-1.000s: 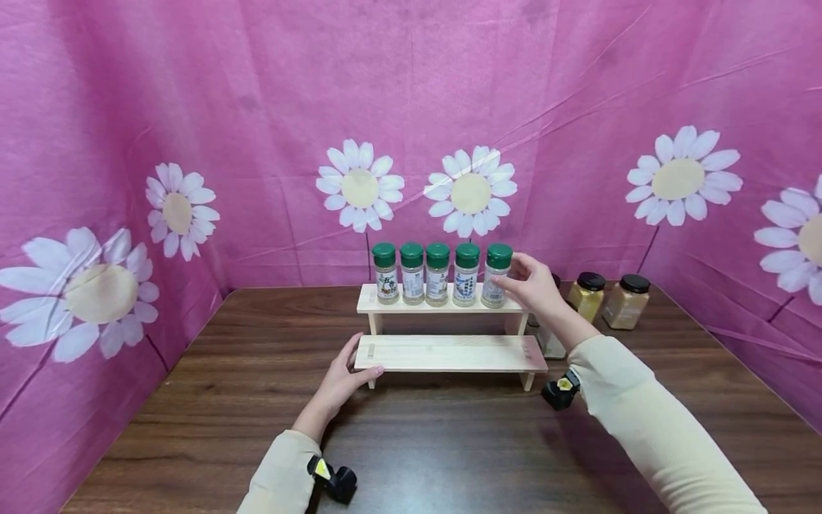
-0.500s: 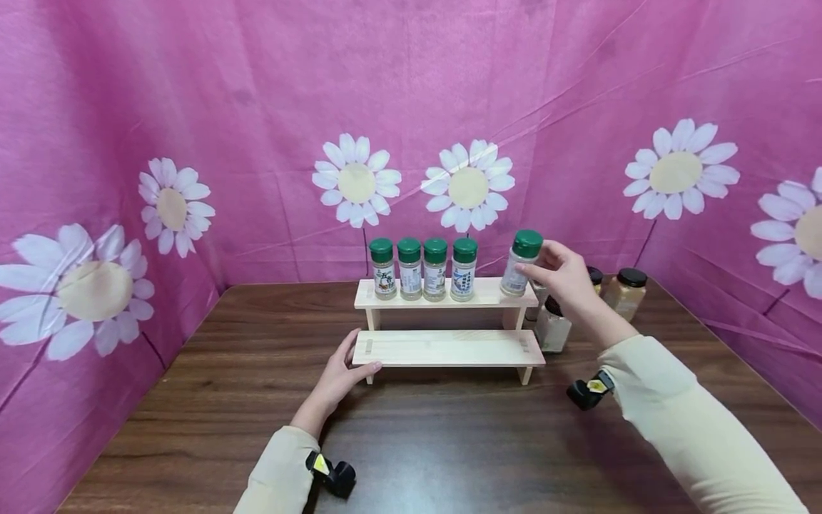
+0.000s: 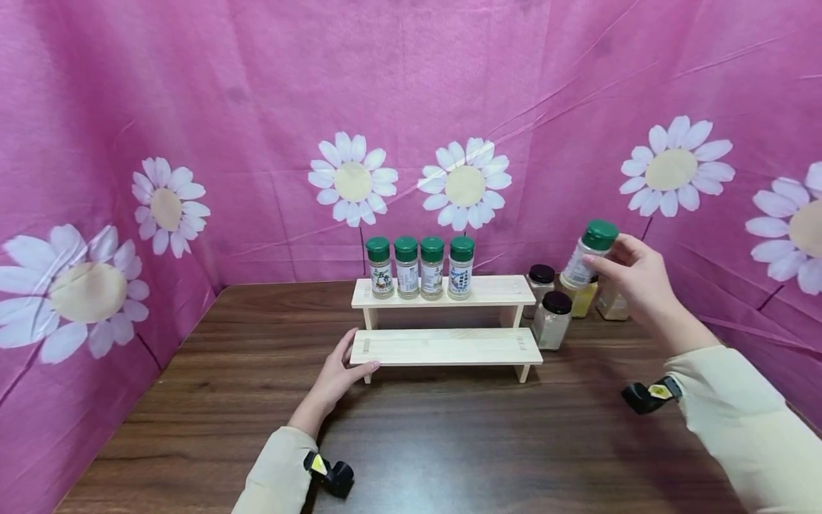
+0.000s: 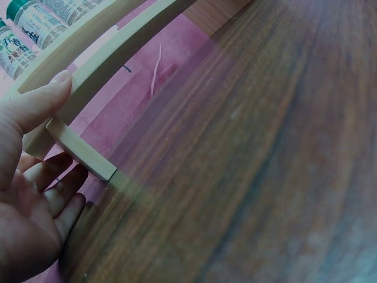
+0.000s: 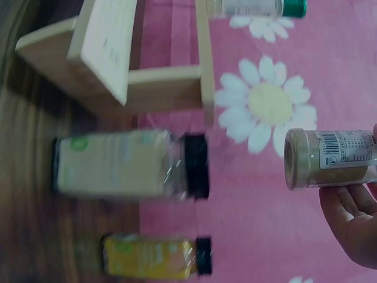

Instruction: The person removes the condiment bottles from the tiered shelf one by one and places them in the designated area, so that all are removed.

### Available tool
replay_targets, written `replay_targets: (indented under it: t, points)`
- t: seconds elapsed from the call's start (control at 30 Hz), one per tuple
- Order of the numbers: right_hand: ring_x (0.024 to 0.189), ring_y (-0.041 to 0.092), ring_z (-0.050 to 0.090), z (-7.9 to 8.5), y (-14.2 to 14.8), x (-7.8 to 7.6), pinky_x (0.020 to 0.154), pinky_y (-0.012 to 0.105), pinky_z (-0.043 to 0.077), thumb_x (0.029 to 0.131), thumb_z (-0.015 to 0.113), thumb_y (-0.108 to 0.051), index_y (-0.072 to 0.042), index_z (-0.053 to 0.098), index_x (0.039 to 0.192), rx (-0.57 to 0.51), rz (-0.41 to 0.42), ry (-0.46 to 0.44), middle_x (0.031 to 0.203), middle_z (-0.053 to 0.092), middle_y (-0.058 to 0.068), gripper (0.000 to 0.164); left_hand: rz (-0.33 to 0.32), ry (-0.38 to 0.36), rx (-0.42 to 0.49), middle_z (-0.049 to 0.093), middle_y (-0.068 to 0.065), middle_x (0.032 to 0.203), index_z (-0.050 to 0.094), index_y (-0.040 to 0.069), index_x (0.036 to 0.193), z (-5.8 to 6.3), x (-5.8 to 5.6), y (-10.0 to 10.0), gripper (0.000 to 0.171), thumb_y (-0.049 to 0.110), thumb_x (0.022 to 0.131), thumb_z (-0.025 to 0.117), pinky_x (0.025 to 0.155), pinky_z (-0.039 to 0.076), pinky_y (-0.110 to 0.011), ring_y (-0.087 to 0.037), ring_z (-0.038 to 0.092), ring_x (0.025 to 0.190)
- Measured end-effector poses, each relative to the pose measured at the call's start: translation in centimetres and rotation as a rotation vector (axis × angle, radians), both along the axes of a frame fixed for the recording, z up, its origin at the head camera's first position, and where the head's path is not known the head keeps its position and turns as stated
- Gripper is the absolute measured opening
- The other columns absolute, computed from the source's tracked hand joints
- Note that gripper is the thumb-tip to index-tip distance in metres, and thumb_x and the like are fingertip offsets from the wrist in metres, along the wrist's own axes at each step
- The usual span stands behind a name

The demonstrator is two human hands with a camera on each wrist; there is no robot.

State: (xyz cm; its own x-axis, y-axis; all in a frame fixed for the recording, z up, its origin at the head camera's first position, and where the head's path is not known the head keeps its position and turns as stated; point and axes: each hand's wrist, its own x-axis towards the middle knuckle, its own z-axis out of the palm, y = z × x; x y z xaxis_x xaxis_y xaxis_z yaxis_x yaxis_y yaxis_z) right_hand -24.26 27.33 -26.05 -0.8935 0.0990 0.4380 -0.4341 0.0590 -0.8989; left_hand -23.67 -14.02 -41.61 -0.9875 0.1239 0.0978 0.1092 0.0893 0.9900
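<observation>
My right hand (image 3: 645, 285) holds a green-capped spice bottle (image 3: 580, 263) up in the air, tilted, to the right of a two-tier wooden rack (image 3: 443, 348). In the right wrist view its clear base and barcode label (image 5: 347, 147) show, with fingers (image 5: 347, 212) beneath it. My left hand (image 3: 334, 377) grips the left end of the rack's lower tier. The left wrist view has the thumb (image 4: 47, 100) on the shelf board and the other fingers curled by the leg (image 4: 82, 150). Several matching bottles (image 3: 432, 271) stand upright in a row on the upper tier.
Black-lidded square jars stand right of the rack: a pale one (image 3: 551, 325) in front, another (image 3: 539, 289) behind it, a yellow one (image 3: 583, 298) and a tan one (image 3: 611, 303) farther right. A pink flowered cloth (image 3: 411, 107) hangs behind the wooden table (image 3: 437, 442).
The right hand has lifted the rightmost green-capped bottle off the upper tier and carried it right, above the square jars. The left hand stays at the rack's end.
</observation>
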Motion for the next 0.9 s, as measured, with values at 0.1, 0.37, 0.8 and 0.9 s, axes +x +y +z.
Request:
replay_targets:
  t: [0.1,0.37,0.8,0.9]
  points:
    - [0.076,0.002,0.054,-0.9,1.3,0.0,0.061,0.014,0.044,0.075,0.063,0.004,-0.017,0.060,0.094,-0.027,-0.009,-0.026,0.081,0.062,-0.008,0.029,-0.001,0.004,-0.002,0.049,-0.019,0.117,0.020,0.003,0.136,0.0,0.0,0.0,0.080,0.005,0.072,0.068,0.082,0.037,-0.030,-0.020,0.050,0.096]
    - [0.076,-0.002,0.052,-5.0,5.3,-1.2,0.061,0.012,0.043,0.074,0.068,-0.010,-0.020,0.057,0.092,0.064,-0.114,-0.133,0.080,0.058,-0.015,0.024,-0.007,0.004,-0.001,0.049,-0.019,0.117,0.021,0.003,0.135,0.1,0.0,0.0,0.078,0.006,0.073,0.068,0.081,0.037,-0.029,-0.019,0.050,0.095]
    - [0.072,-0.010,0.048,-9.4,5.3,-1.2,0.061,0.009,0.037,0.076,0.061,0.001,-0.028,0.053,0.086,0.091,-0.195,-0.214,0.075,0.054,-0.026,0.031,-0.012,-0.005,0.005,0.043,-0.020,0.123,0.018,0.003,0.136,0.2,0.1,0.0,0.079,0.005,0.074,0.067,0.083,0.035,-0.029,-0.020,0.046,0.101]
    - [0.074,-0.011,0.044,-10.1,5.3,-1.3,0.064,0.009,0.034,0.077,0.061,-0.004,-0.023,0.050,0.090,0.165,-0.239,-0.234,0.075,0.050,-0.029,0.026,-0.010,-0.002,0.003,0.044,-0.020,0.122,0.019,0.003,0.136,0.2,0.0,0.0,0.079,0.006,0.073,0.068,0.083,0.035,-0.029,-0.020,0.047,0.100]
